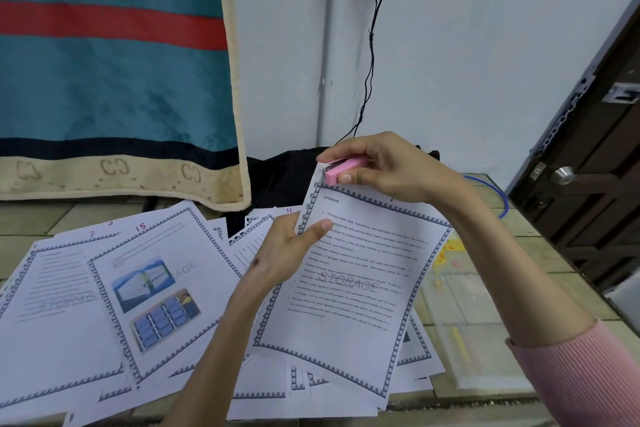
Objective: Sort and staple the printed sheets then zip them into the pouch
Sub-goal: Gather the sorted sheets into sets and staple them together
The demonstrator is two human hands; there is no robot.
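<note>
The left hand (289, 248) pinches with thumb on top. The right hand (388, 166) is raised, its fingers (346, 178) curled tight.

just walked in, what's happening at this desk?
A person is stapling printed pages. The right hand grips a pink stapler clamped over the top left corner of a "STORAGE" sheet set, while the left hand pinches the set's left edge to steady it. More loose printed sheets, some with handwritten numbers, lie spread across the table. A clear pouch lies to the right, not yet in use.
</note>
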